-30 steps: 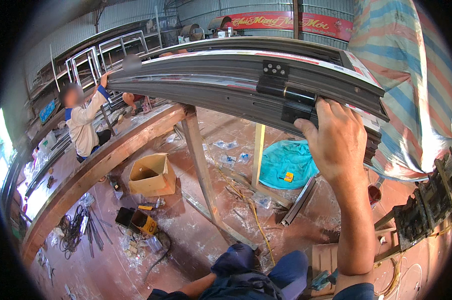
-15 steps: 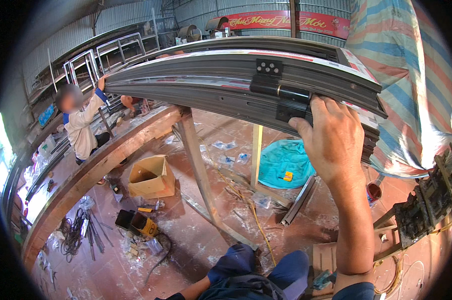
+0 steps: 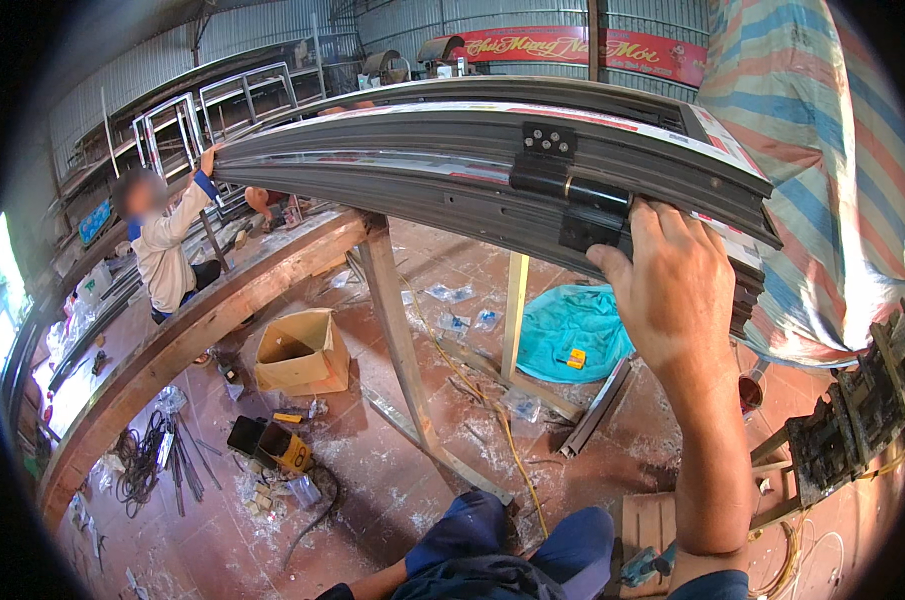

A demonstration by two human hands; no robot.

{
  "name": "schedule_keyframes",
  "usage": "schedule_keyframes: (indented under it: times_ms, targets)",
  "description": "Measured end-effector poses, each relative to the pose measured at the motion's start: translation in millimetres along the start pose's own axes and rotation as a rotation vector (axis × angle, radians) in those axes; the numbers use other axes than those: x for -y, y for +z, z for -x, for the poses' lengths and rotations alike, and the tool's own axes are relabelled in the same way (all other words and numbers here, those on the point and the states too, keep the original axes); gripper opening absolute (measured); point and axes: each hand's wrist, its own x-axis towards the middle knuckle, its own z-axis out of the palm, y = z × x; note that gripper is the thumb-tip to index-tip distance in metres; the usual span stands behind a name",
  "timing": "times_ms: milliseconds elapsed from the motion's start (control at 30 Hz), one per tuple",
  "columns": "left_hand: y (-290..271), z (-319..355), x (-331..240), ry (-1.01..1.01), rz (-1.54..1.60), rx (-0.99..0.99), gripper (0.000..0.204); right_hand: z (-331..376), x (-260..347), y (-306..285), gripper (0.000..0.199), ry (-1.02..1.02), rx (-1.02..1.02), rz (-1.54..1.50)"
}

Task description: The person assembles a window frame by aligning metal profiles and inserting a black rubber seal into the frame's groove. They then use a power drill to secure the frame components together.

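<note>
A long stack of dark metal door or window frame profiles stretches across the upper middle. On its near side sits a black hinge, its upper plate fixed with several screws. My right hand grips the near profile just right of the hinge, fingers over the edge and thumb below the hinge's lower plate. Of my left arm only part of the forearm shows at the lower edge; the hand itself is hidden.
A wooden beam trestle stands left of me. A person holds the stack's far left end. On the tiled floor lie a cardboard box, a turquoise cloth, a cordless drill and cables. A striped tarp hangs at right.
The view has shifted slightly, so the frames and my right hand appear a little farther right and lower. My grip by the hinge stays the same.
</note>
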Motion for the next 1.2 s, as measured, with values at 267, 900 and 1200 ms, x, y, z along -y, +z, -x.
schedule_keyframes:
  times_ms: [267,900,1200]
  targets:
    - [23.4,50.7,35.9,-0.030,0.115,0.019,0.034,-0.7,3.8,-3.9,0.049,0.039,0.069,0.015]
    - [84.7,143.6,133.4,-0.097,0.452,-0.085,0.040,2.1,3.7,-4.0,0.050,0.030,-0.010,0.060]
    - [99.5,140.3,145.4,-0.192,0.545,-0.081,0.043,2.8,8.5,-2.4,0.049,0.034,-0.005,0.068]
